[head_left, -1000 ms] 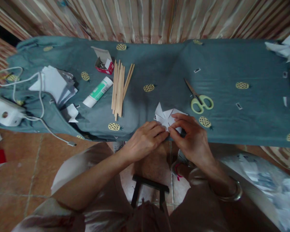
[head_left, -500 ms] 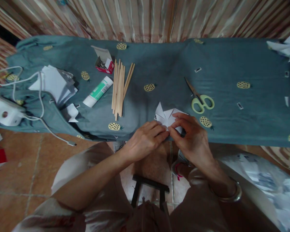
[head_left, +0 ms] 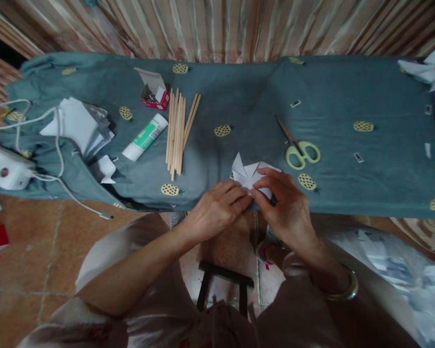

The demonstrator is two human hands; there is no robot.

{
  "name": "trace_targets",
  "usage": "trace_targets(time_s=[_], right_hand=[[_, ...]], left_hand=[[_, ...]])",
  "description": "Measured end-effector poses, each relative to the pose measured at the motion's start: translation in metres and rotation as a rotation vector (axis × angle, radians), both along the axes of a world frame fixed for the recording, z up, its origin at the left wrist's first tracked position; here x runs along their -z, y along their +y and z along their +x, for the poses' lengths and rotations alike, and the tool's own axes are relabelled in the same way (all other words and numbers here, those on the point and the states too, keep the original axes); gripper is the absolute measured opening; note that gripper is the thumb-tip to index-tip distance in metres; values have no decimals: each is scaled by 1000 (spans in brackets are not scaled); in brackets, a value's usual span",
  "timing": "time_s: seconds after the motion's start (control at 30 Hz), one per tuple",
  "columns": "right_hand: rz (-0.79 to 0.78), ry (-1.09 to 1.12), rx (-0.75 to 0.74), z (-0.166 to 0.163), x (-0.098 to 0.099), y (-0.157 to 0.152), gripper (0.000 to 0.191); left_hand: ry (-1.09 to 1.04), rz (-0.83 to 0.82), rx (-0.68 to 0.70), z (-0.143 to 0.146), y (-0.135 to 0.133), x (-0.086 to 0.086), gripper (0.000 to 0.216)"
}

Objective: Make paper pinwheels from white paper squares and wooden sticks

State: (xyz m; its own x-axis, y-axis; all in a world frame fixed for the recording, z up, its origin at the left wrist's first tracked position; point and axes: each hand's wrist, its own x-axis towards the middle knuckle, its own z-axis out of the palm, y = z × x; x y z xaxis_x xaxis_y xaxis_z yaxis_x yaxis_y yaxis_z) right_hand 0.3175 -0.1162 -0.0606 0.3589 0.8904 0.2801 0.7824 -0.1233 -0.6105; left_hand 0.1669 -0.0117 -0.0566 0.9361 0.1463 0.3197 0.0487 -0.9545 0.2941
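A white paper pinwheel (head_left: 247, 175) with cut, bent flaps lies at the near edge of the cloth-covered table. My left hand (head_left: 223, 205) is closed on its near left part, fingertips pressed to the paper. My right hand (head_left: 284, 195) pinches the paper near its middle, thumb and index finger close to the left fingertips. Whether anything small sits between those fingertips is hidden. Just beyond my right hand lie scissors (head_left: 300, 151) with light green handles, blades pointing away to the left.
Wooden sticks (head_left: 176, 133), a glue tube (head_left: 145, 137) and an open red box (head_left: 155, 96) of small metal pieces lie left of centre. Further left are stacked white papers (head_left: 78, 124) and a white device (head_left: 7, 166) with cables. A finished-looking pinwheel (head_left: 429, 70) lies far right.
Both hands keep their hold on the paper pinwheel with hardly any movement. The whole view has shifted very slightly, and the things on the table lie as before.
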Motion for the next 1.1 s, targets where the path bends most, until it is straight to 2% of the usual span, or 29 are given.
trace_targets(time_s=[0.53,0.77,0.87,0.97,1.1], right_hand=[[-15,-126,-114,-6,4,-8,36],[-51,-203,-93,-12,8,-8,33],[-46,-178,-101,-10,7,-9,35],[27,-92,-114,-3,3,-11,35],[63,-22,-5,8,-1,-11,35]], left_hand=[[23,5,8,0,-1,2,19],[-11,-40,-26,2,0,2,17],[-27,-22,-29,3,0,2,16],[-23,3,-24,2,1,3,17],[3,-11,-54,-1,7,3,16]])
